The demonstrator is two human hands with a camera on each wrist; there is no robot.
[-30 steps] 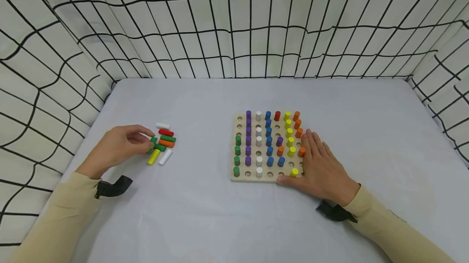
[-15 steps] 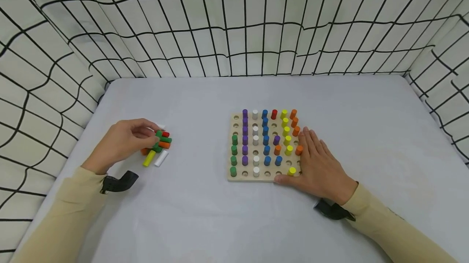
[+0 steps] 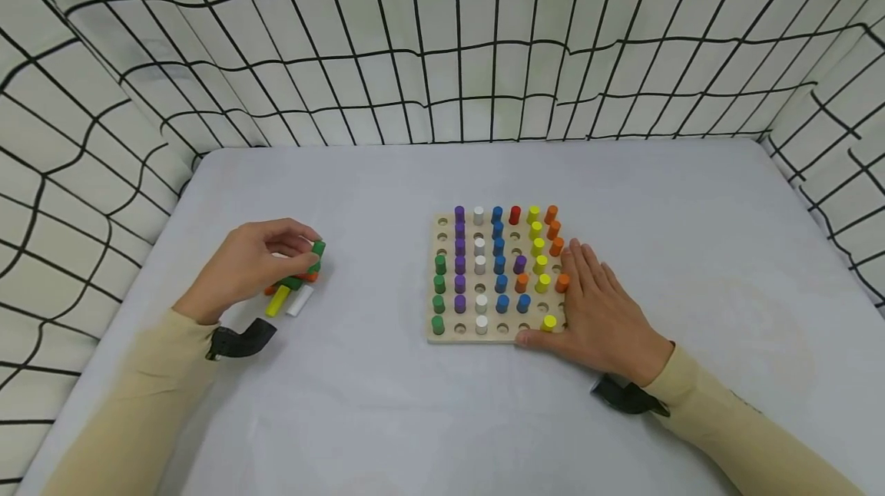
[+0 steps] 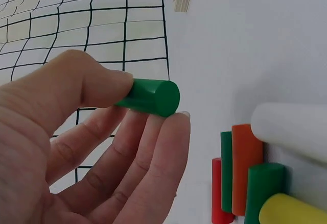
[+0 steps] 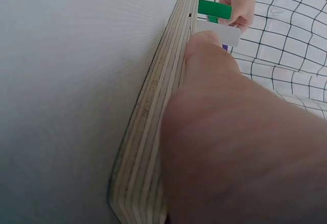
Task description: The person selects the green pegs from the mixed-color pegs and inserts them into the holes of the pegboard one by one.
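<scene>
Between thumb and fingers, my left hand (image 3: 252, 262) pinches a green peg (image 4: 153, 96), raised over a small pile of loose pegs. In the left wrist view that pile shows a white peg (image 4: 291, 129), a yellow peg (image 4: 294, 211), an orange peg (image 4: 247, 170), a red peg (image 4: 219, 191) and green ones. My right hand (image 3: 611, 315) lies with straight fingers along the right side of a wooden pegboard (image 3: 494, 335), its thumb at the front edge. Colored pegs stand upright in the board's columns: green, purple, white, blue, yellow and orange among them; some holes are bare.
A white-covered table (image 3: 359, 404) carries everything. Black grid netting over white sheeting (image 3: 456, 43) rises behind the table and at both sides. Each wrist wears a black strap mount (image 3: 242, 338).
My left hand lifts the green peg off the pile and moves slightly right with it. The right hand stays at the board while the head view shifts a little.
</scene>
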